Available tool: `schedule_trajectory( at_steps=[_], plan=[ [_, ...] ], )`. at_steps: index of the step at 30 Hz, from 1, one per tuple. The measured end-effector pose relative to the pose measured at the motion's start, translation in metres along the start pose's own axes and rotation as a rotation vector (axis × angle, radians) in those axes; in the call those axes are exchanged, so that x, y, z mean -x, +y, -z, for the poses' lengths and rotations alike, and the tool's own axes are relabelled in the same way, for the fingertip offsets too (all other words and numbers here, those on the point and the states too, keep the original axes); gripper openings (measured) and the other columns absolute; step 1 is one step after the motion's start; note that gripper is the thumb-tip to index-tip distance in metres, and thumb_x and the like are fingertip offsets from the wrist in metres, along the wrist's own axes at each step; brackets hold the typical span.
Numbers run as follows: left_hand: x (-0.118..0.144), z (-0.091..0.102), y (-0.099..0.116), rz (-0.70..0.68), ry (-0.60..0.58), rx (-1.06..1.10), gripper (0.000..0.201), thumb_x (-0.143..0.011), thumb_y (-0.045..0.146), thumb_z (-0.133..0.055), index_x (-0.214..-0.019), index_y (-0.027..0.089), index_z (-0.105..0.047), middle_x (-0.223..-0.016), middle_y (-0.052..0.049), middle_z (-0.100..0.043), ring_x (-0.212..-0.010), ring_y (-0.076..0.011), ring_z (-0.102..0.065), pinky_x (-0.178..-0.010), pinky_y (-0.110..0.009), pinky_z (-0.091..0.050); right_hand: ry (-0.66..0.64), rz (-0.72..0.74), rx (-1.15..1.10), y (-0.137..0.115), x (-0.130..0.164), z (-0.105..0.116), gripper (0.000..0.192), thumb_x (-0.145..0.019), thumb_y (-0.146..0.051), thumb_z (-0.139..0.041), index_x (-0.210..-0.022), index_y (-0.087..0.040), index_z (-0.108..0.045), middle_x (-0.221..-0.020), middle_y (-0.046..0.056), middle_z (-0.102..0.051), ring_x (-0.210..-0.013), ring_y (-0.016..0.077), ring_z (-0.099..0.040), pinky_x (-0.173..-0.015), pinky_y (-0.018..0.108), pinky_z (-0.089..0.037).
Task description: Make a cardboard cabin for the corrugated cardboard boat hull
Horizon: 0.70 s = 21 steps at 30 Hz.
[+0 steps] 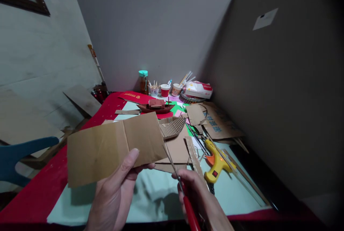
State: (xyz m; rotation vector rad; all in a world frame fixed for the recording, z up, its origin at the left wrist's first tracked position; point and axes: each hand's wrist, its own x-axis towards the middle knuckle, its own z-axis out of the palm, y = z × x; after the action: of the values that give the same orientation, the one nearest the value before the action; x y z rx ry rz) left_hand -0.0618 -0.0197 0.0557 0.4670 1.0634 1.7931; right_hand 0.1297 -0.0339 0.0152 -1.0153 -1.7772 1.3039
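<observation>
My left hand (115,189) grips a sheet of cardboard (96,150), thumb flat on its face near the lower edge, fingers behind it; a crease runs down the sheet just beyond my thumb. My right hand (195,191) is closed around red-handled scissors (190,211), their slim blades pointing up and away past my fingertips to the sheet's right edge; whether the metal touches the edge, I cannot tell. Under both hands lies a pale mat (153,206). Just right of my right fingers rests a yellow glue gun (216,166), and ahead of them, a narrow cardboard strip (194,157). Farther ahead, partly hidden by the sheet in my left fingers, sits a ribbed cardboard hull (173,128). Beyond it stands a small red-brown boat (156,106). Farthest from my fingers, by the wall, are a bottle (143,83) with a turquoise cap, a red cup (165,90) and a tissue pack (198,90).
</observation>
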Motion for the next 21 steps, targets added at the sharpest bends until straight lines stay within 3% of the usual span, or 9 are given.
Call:
schedule_trajectory(
  at_steps=[7, 11, 17, 21],
  plan=[
    [0.009, 0.004, -0.012, 0.137, -0.023, -0.001, 0.037, -0.082, 0.019, -0.079, -0.116, 0.031, -0.07, -0.094, 0.002, -0.078, -0.079, -0.0183, -0.072, -0.064, -0.023, -0.067, 0.053, 0.028, 0.107, -0.005, 0.001, -0.009, 0.07, -0.073, -0.04, -0.076, -0.137, -0.035, -0.049, -0.096, 0.001, -0.067, -0.079, 0.0219, -0.068, -0.066, 0.027, -0.059],
    [0.01, 0.006, -0.013, 0.176, -0.045, -0.034, 0.026, -0.084, 0.023, -0.077, -0.108, 0.029, -0.072, -0.094, 0.001, -0.078, -0.075, -0.019, -0.072, -0.066, -0.026, -0.067, 0.09, 0.042, 0.128, -0.006, 0.005, -0.008, 0.07, -0.07, -0.029, -0.076, -0.135, -0.038, -0.049, -0.097, -0.001, -0.066, -0.075, 0.0193, -0.068, -0.06, 0.022, -0.055],
    [0.011, 0.004, -0.012, 0.128, -0.028, -0.072, 0.044, -0.088, 0.021, -0.07, -0.129, 0.036, -0.062, -0.112, 0.0, -0.075, -0.083, -0.0215, -0.07, -0.063, -0.029, -0.066, 0.102, 0.048, 0.121, -0.009, 0.004, -0.006, 0.059, -0.075, -0.042, -0.075, -0.13, -0.034, -0.054, -0.098, 0.002, -0.069, -0.074, 0.0202, -0.067, -0.062, 0.025, -0.056],
    [0.009, 0.001, -0.014, 0.182, -0.028, -0.087, 0.037, -0.09, 0.022, -0.067, -0.125, 0.032, -0.065, -0.097, -0.001, -0.076, -0.08, -0.0206, -0.07, -0.064, -0.028, -0.066, 0.131, 0.061, 0.102, -0.007, 0.002, -0.008, 0.057, -0.081, -0.056, -0.069, -0.13, -0.033, -0.054, -0.096, 0.003, -0.068, -0.071, 0.0203, -0.066, -0.059, 0.026, -0.056]
  ],
)
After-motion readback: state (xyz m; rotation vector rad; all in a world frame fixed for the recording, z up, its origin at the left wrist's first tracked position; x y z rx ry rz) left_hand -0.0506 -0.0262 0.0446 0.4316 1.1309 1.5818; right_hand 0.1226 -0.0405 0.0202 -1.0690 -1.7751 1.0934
